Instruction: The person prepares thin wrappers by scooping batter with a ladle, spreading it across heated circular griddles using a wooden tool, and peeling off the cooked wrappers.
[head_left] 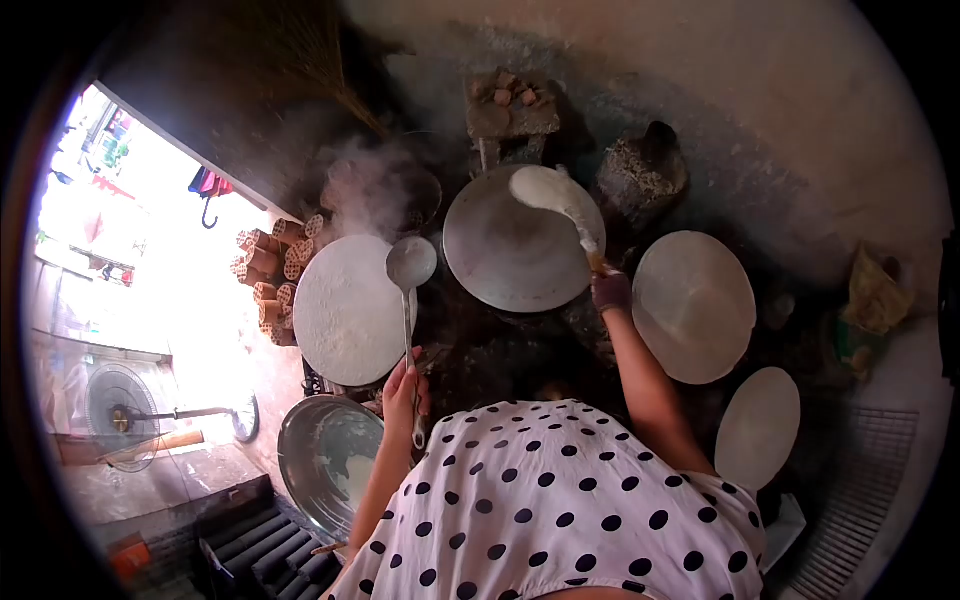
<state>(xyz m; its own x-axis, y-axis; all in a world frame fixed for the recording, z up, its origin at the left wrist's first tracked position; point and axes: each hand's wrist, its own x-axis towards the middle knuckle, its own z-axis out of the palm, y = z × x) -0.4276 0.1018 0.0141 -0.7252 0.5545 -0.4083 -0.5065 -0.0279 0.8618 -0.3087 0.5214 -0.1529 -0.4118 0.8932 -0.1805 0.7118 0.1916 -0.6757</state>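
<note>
My left hand point(404, 390) is wrapped round the long handle of a metal ladle point(411, 264), whose bowl is coated white and overlaps the right edge of a round white surface point(350, 320) dotted with lumps. My right hand point(611, 290), dark purple around the fingers, grips the brownish handle of a white-coated tool point(550, 192) with a broad curved end. That end lies over the far right part of a round grey pan or lid point(515, 255). I cannot tell whether it touches the surface. Steam rises behind the left white surface.
A metal basin point(318, 465) with white residue stands at lower left. Two pale discs, a large one point(694, 305) and a smaller one point(760, 425), are at the right. Hollow bricks point(270, 265) are stacked at left, near a fan point(122, 415). A small brick stand point(512, 118) is at the back.
</note>
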